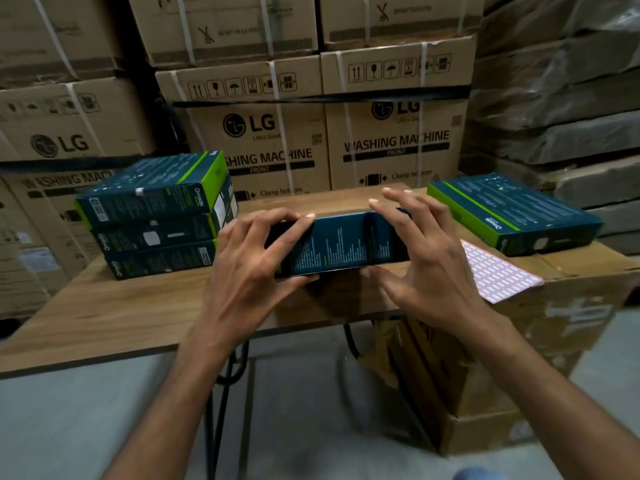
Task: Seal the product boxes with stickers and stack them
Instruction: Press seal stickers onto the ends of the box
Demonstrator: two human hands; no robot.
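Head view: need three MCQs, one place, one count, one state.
1. Where does the pink sticker sheet lie?
A. stuck on a back carton.
B. right of the held dark teal product box, in front of the lone teal-and-green box.
C. on the floor.
2. How many boxes are in the stack of teal-and-green boxes on the wooden table?
A. two.
B. three.
C. five.
3. What does the left hand do?
A. grips the held box.
B. lies flat on the table.
C. peels a sticker.
Key: 1 B, it shows by that lone box; 2 B, three edges stacked; 3 A, fingers on top, thumb beneath.
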